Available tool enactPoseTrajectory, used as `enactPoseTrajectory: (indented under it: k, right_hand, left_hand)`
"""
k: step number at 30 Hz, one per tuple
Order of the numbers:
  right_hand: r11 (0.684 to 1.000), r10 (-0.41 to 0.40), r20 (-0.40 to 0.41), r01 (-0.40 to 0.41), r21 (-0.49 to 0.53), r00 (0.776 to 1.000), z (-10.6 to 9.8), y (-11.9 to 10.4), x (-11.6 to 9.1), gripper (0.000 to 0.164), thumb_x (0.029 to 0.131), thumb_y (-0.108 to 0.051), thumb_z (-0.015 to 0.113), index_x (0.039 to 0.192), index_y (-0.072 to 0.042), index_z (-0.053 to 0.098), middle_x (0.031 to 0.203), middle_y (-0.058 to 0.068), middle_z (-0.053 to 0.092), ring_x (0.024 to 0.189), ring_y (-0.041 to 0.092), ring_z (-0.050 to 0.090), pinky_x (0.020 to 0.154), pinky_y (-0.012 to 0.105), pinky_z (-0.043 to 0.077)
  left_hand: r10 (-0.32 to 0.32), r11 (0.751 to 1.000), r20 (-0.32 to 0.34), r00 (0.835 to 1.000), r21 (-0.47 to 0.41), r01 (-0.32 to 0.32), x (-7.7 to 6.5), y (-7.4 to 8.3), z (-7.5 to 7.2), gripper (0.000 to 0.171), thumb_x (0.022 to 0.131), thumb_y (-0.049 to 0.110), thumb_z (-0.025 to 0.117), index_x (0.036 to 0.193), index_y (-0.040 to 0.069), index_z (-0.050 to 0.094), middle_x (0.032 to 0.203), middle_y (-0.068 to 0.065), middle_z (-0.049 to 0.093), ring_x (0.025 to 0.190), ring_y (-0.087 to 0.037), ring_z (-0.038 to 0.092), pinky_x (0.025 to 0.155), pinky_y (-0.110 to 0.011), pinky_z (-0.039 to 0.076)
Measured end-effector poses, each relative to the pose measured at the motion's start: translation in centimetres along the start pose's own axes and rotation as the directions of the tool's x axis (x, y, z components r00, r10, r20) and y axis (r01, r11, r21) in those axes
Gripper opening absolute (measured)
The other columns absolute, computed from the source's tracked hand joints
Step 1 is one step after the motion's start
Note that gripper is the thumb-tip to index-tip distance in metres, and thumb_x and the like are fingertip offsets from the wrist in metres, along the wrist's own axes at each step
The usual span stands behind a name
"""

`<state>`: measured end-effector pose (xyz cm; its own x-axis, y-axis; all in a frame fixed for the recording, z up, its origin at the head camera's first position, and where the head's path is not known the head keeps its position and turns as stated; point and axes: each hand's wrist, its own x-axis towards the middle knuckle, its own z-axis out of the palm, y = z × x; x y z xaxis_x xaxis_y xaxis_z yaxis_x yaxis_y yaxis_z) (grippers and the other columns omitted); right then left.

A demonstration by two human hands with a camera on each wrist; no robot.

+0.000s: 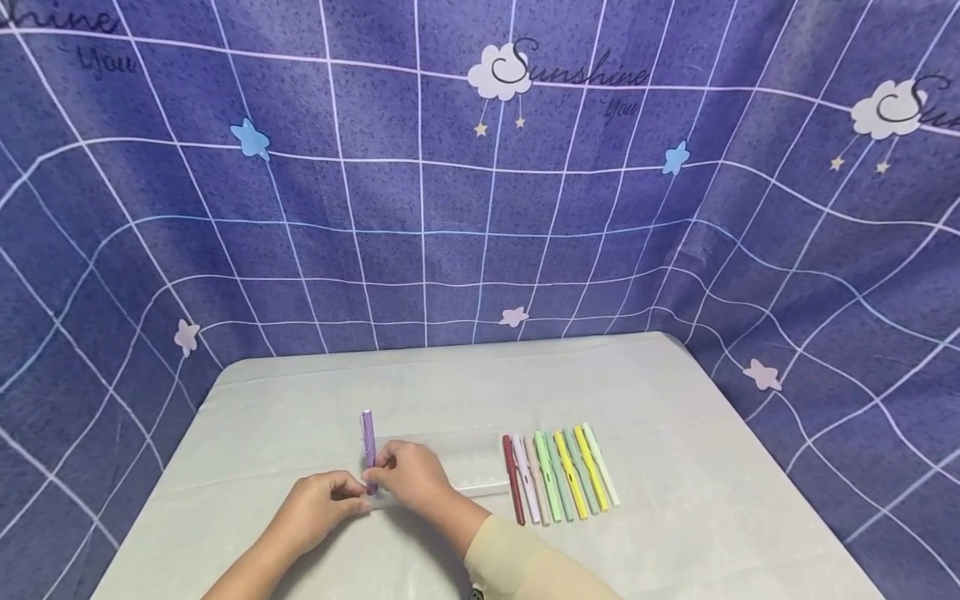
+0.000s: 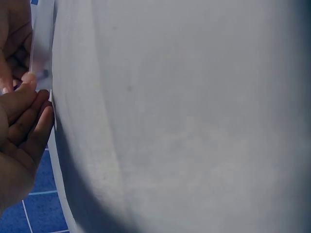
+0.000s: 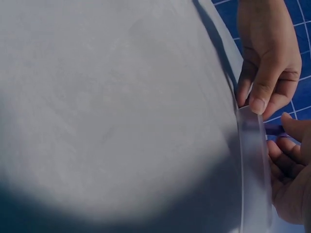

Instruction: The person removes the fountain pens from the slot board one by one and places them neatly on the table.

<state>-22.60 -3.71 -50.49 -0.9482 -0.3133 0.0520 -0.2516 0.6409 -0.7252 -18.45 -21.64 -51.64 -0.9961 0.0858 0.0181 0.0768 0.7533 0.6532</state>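
A purple pen stands over the left end of a clear plastic box, its length pointing away from me. My right hand pinches the pen near its lower end between thumb and fingers. At the box's near left corner, my left hand holds the wall, its thumb on the edge. The right wrist view shows that thumb on the end of the clear wall, and a bit of the purple pen beyond it. My right hand and forearm hide part of the box in the head view.
Right of the box lies a row of several pens: a dark red one nearest, then lilac, beige, green, grey-green and yellow ones, with a pale mint one at the far end. A white cloth covers the table; blue-purple curtains surround it.
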Motion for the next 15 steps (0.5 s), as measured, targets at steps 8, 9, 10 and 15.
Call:
enactPoseTrajectory:
  k: [8, 9, 10, 15]
  right_hand:
    - [0.998, -0.054, -0.003, 0.054, 0.016, 0.999, -0.6, -0.2, -0.2, 0.011, 0.088, -0.033, 0.073, 0.088, -0.023, 0.069, 0.074, -0.018, 0.063, 0.066, -0.004, 0.052, 0.062, 0.014, 0.046]
    - [0.997, -0.065, -0.003, 0.065, 0.029, 0.998, -0.7, -0.2, -0.2, 0.01, 0.089, -0.033, 0.072, 0.089, -0.023, 0.07, 0.075, -0.018, 0.064, 0.066, -0.004, 0.053, 0.063, 0.014, 0.046]
    - [0.996, -0.078, -0.003, 0.078, 0.046, 0.997, -0.8, -0.3, -0.2, 0.01, 0.089, -0.032, 0.071, 0.091, -0.022, 0.07, 0.076, -0.017, 0.065, 0.067, -0.004, 0.053, 0.064, 0.014, 0.047]
    - [0.98, -0.127, 0.003, 0.125, 0.153, 0.992, -1.6, -0.4, -0.4, 0.012, 0.091, -0.027, 0.068, 0.097, -0.017, 0.07, 0.083, -0.013, 0.07, 0.073, -0.005, 0.058, 0.07, 0.014, 0.05]
  left_hand:
    - [-0.002, 1.0, 0.006, 1.0, -0.007, 0.002, 0.0, 0.0, 0.1, 0.014, 0.076, 0.029, 0.082, 0.081, 0.031, 0.07, 0.086, 0.016, 0.073, 0.091, -0.012, 0.07, 0.093, -0.046, 0.054]
    - [-0.002, 1.0, 0.005, 1.0, -0.007, 0.002, 0.0, 0.0, 0.0, 0.014, 0.076, 0.029, 0.082, 0.081, 0.031, 0.07, 0.085, 0.016, 0.073, 0.09, -0.011, 0.069, 0.093, -0.045, 0.054]
    - [-0.003, 1.0, 0.003, 1.0, -0.004, 0.003, 0.0, 0.0, 0.1, 0.014, 0.076, 0.029, 0.082, 0.081, 0.031, 0.07, 0.084, 0.017, 0.072, 0.09, -0.01, 0.069, 0.092, -0.045, 0.054]
    - [-0.001, 1.0, -0.005, 1.0, 0.012, 0.001, 0.1, 0.0, 0.1, 0.014, 0.075, 0.029, 0.083, 0.079, 0.032, 0.069, 0.081, 0.019, 0.071, 0.087, -0.007, 0.068, 0.09, -0.042, 0.054]
